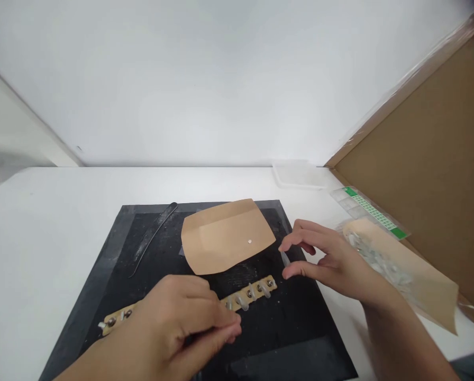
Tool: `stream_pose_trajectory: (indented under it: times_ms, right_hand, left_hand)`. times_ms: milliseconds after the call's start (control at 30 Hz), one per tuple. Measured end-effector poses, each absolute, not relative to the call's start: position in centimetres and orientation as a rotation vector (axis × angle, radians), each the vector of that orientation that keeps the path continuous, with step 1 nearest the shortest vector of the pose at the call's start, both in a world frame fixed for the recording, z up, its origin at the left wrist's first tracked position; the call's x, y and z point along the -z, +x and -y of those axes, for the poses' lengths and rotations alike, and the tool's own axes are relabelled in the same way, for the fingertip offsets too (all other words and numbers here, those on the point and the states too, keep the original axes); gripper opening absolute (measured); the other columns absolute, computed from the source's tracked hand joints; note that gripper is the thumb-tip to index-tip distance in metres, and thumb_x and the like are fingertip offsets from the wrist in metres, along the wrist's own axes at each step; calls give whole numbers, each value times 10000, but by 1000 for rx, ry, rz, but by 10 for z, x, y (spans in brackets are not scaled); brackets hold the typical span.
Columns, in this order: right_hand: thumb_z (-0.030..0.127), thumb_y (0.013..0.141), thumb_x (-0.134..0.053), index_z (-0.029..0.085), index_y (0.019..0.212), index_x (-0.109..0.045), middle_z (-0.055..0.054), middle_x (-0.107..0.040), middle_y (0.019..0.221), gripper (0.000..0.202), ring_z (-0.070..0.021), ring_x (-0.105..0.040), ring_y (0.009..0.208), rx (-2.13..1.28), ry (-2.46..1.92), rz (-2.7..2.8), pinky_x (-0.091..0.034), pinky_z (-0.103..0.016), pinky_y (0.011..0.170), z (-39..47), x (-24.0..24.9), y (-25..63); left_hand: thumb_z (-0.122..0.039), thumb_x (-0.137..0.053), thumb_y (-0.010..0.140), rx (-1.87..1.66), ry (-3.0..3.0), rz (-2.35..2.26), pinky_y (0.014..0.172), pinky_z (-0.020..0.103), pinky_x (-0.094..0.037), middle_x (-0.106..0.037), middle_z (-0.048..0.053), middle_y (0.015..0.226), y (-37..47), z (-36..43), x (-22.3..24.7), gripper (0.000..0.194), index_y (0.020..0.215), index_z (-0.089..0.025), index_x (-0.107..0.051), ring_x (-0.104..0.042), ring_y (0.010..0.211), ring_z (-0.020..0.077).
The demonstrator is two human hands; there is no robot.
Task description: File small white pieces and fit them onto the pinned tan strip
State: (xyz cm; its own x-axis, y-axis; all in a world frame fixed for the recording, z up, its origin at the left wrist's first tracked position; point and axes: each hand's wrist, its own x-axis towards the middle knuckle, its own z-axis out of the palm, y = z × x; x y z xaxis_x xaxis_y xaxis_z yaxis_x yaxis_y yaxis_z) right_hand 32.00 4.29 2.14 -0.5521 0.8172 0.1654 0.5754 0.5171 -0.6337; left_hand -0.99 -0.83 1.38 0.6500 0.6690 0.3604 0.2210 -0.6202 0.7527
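Observation:
A tan strip with metal studs and several clear curved pieces lies across the black mat, partly hidden by my left hand. The fingers of that hand are pinched together at the strip's near edge; what they grip, if anything, is hidden. My right hand holds a small clear, pointed piece between thumb and forefinger, right of the strip. Above the strip lies a tan sheet with a small white dot on it.
The black mat covers the middle of the white table. A thin dark tool lies at its upper left. On the right are a paper with clear pieces, a green-labelled case, a clear tray and a cardboard wall.

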Motion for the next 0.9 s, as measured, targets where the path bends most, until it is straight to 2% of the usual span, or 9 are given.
stream_pose_trajectory:
  times_ms: [100, 233, 333, 533, 900]
  right_hand:
    - [466, 867, -874, 271, 1031, -732, 21, -541, 841, 291, -142, -496, 735, -838, -1148, 2303, -411, -277, 649, -37, -14, 323]
    - [544, 793, -909, 261, 972, -733, 35, -521, 804, 379, -139, -500, 735, -975, -1169, 2319, -398, -276, 660, -34, -3, 314]
    - [572, 745, -933, 244, 935, -717, 43, -518, 792, 437, -131, -498, 725, -1019, -1186, 2308, -391, -272, 661, -35, 5, 311]
    - [552, 737, -946, 218, 881, -686, 43, -545, 803, 447, -119, -499, 718, -1108, -1143, 2232, -395, -256, 646, -35, 12, 312]
    - [534, 731, -955, 208, 875, -688, 46, -539, 797, 445, -109, -493, 702, -1152, -1115, 2212, -390, -245, 619, -35, 16, 311]
  left_hand:
    - [-192, -534, 1093, -877, 2348, -669, 583, 238, -531, -751, 13, 758, -6, 10, -18, 224, 1083, -188, -759, -680, 623, 136]
    - [-241, -445, 1135, -923, 2431, -738, 579, 228, -551, -774, 29, 817, -6, 7, -18, 308, 1042, -183, -733, -682, 595, 127]
    - [-199, -477, 1117, -964, 2455, -724, 603, 237, -560, -772, 26, 825, -8, 5, -11, 252, 1067, -174, -723, -699, 620, 132]
    - [-114, -555, 1054, -995, 2453, -659, 590, 264, -540, -740, 22, 792, -8, 4, -1, 164, 1084, -142, -714, -687, 618, 139]
    - [-166, -495, 1101, -968, 2548, -744, 623, 234, -587, -764, 8, 804, -7, 2, -9, 226, 1038, -175, -712, -725, 637, 128]
